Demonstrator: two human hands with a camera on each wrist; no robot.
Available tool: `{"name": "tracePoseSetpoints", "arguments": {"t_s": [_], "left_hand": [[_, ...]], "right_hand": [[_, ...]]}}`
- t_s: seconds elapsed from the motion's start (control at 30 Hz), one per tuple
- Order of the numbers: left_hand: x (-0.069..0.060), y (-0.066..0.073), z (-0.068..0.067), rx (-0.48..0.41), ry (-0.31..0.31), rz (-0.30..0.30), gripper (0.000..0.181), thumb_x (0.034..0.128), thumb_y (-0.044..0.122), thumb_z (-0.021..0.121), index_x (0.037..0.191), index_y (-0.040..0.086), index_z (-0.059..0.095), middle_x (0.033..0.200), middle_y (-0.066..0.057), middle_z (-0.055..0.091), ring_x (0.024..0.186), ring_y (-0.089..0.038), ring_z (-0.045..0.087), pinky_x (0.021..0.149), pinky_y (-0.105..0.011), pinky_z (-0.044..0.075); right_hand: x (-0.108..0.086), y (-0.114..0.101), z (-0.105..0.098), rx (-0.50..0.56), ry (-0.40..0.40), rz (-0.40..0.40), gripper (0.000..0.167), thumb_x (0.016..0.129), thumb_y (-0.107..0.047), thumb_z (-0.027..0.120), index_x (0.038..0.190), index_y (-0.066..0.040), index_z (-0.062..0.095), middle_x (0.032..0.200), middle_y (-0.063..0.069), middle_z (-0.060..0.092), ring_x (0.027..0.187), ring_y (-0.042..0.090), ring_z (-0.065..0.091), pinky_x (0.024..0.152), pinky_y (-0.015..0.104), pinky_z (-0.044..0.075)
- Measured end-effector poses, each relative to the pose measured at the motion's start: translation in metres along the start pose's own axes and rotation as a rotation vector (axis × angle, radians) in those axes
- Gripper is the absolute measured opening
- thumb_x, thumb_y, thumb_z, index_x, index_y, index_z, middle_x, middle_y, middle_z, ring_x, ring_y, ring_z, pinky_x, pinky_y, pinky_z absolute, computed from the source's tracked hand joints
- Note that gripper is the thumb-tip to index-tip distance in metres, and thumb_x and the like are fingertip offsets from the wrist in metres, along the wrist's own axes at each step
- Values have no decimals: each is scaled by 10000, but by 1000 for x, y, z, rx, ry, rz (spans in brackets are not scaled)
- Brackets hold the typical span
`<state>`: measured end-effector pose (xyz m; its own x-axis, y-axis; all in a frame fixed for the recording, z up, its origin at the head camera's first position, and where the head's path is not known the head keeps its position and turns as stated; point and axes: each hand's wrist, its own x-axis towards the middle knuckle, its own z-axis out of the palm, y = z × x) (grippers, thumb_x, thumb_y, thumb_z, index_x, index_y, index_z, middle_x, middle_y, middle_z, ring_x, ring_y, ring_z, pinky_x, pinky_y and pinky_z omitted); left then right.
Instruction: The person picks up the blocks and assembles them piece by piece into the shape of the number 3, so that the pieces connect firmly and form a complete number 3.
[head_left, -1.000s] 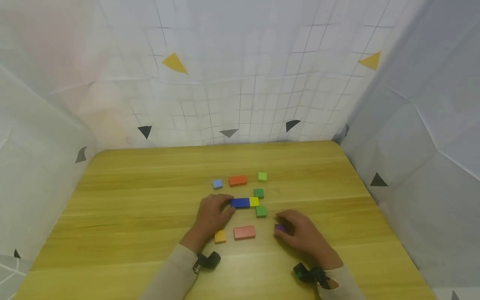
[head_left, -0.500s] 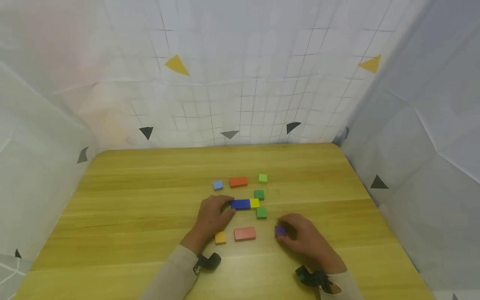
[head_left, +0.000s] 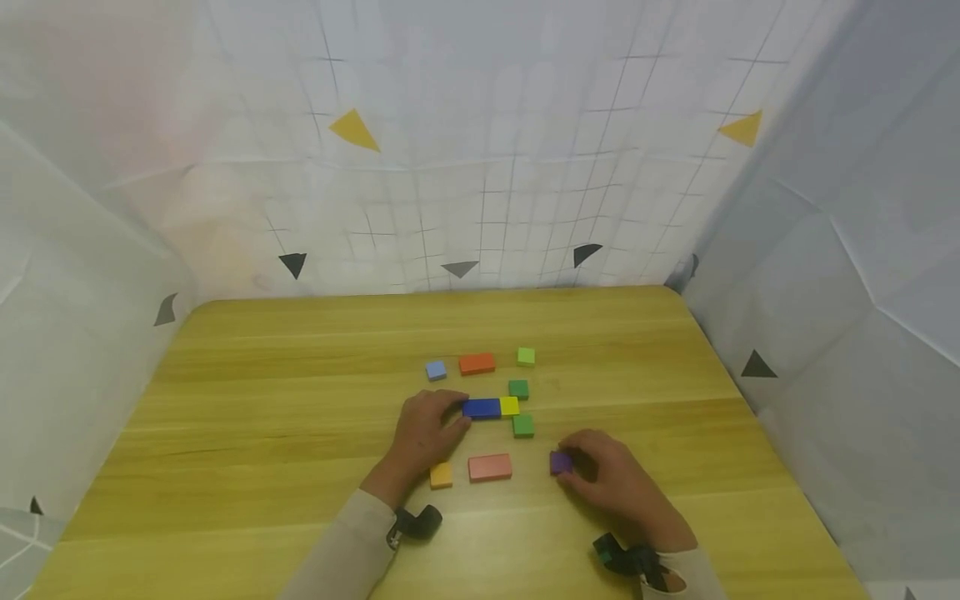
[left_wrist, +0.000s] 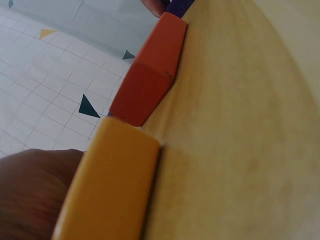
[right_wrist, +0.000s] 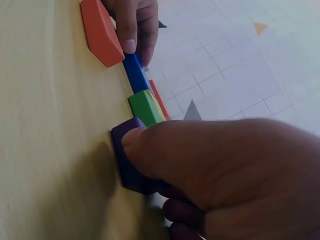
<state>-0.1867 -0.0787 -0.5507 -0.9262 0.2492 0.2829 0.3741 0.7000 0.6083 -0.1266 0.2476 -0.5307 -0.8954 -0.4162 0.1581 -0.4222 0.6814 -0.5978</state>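
Observation:
In the head view my left hand (head_left: 423, 429) pinches the left end of a dark blue block (head_left: 482, 408), which lies against a small yellow block (head_left: 509, 406). Green blocks stand at the yellow one's far side (head_left: 518, 389) and near side (head_left: 522, 426). To the right, my right hand (head_left: 618, 479) has its thumb and a finger at a purple block (head_left: 560, 463) on the table. The right wrist view shows the thumb pressed on the purple block (right_wrist: 131, 167), with the left hand (right_wrist: 136, 25) at the blue block (right_wrist: 136, 72) beyond.
A pink block (head_left: 490, 468) and an orange block (head_left: 441, 476) lie nearer the table's front. Farther back are a light blue block (head_left: 436, 370), a red block (head_left: 477, 363) and a light green block (head_left: 527, 357). Patterned white sheets (head_left: 480, 150) stand behind the wooden table (head_left: 262, 400).
My right hand has shifted slightly right and nearer, uncovering more of the purple block between its fingertips. The left hand keeps its place at the blue block.

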Motion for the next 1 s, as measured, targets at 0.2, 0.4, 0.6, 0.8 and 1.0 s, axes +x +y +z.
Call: {"name": "tracePoseSetpoints", "arguments": {"t_s": [0.2,0.4,0.6,0.8,1.0], "left_hand": [[0,-1,1,1,3,-3,341,880,314,742,1198,193,713,1156,49,723,1026,-181,617,931,-420,447],[0,-1,1,12,-10,-15,344,886,318,738,1207,198,709,1165,55,720,1029,-177,613,933,-415,443],[0,0,0,4,-11,-12,346,888,318,735,1211,196,708,1164,54,720,1018,-174,611,918,-413,448],[0,0,0,16,-9,-4,347,890,314,733,1214,192,707,1172,51,719,1033,-179,618,921,-419,454],[0,-2,1,23,-4,-1,346,885,320,737,1209,202,709,1166,50,720,1020,-188,618,913,-413,453]], "right_hand": [[-2,0,-2,2,-17,34,345,830,-264,814,1145,-248,673,1145,-153,641,1085,76,607,957,404,517],[-3,-1,-6,17,-31,41,329,835,-226,806,1137,-252,679,1130,-155,641,1070,87,611,949,424,515],[-4,4,-7,28,-43,50,317,841,-231,799,1132,-269,681,1133,-170,644,1078,84,616,952,423,513],[-5,9,-9,30,-26,59,266,850,-231,791,1092,-277,687,1085,-187,656,1030,57,622,921,391,522],[-5,8,-11,49,-18,19,235,849,-215,792,1061,-257,700,1055,-164,669,997,69,630,900,372,524]]}}
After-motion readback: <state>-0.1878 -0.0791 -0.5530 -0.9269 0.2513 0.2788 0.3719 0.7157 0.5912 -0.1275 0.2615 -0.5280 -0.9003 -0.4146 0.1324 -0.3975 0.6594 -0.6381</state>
